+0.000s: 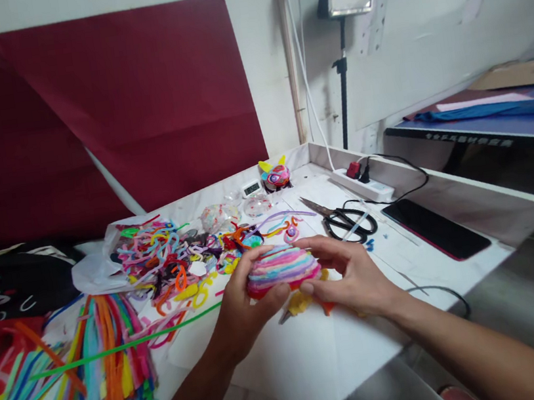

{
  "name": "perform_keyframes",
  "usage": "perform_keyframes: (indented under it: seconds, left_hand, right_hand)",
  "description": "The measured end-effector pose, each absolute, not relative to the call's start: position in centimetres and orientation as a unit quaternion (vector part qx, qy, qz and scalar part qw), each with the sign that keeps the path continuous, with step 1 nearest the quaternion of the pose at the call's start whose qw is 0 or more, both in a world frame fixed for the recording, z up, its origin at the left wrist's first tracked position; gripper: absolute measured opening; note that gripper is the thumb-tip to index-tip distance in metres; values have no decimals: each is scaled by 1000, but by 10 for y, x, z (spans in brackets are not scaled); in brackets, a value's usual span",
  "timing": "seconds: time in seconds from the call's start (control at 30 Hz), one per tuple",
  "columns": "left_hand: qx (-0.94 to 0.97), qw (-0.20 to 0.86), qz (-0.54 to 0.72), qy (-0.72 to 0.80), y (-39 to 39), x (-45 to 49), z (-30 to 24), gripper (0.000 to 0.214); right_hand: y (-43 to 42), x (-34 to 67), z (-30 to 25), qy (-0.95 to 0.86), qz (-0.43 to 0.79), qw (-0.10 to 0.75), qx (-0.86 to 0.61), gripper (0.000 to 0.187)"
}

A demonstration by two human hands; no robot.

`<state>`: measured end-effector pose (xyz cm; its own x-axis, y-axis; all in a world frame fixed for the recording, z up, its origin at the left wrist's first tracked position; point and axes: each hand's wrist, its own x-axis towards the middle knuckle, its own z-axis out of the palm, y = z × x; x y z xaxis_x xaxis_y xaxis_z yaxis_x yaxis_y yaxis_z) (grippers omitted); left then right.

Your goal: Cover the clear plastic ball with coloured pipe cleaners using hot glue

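Between my two hands is a rounded craft piece (284, 267) with fuzzy pink, blue, white and cream stripes, which look like pipe cleaners. My left hand (246, 299) grips its left side, thumb along the lower edge. My right hand (350, 274) holds its right side, fingers on top and thumb underneath. Below it a yellow fuzzy part (299, 303) with some orange shows, partly covered by my fingers. A long green pipe cleaner (138, 340) stretches leftward from near my left hand. Black-handled scissors (344, 221) lie beyond my right hand, blades apart.
Bundled pipe cleaners (112, 367) lie at the left, near a white plastic bag (93, 274) of bent pieces. A colourful figure (276, 173) and a small digital clock (251, 189) stand at the back. A phone (434, 228) and a power strip (367, 186) are on the right.
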<state>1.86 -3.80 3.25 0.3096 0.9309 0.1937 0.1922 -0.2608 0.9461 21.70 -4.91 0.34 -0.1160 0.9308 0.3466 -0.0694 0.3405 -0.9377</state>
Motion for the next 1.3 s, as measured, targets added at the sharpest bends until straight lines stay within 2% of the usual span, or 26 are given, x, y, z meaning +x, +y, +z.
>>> perform_keyframes:
  seconds: [0.4, 0.93, 1.1, 1.3]
  left_hand:
    - [650, 432, 431, 452, -48, 16, 20, 54]
    - [595, 376, 518, 486, -38, 2, 10, 43]
    - [556, 385, 546, 494, -36, 0, -6, 41]
    - [559, 418, 515, 498, -34, -5, -12, 40]
  right_hand:
    - [-54, 213, -3, -637, 417, 540, -359, 48]
    - [-17, 189, 19, -675, 468, 428, -377, 60]
    - [-13, 184, 11, -667, 484, 406, -396, 61]
    - [-8, 180, 5, -674, 479, 400, -395, 54]
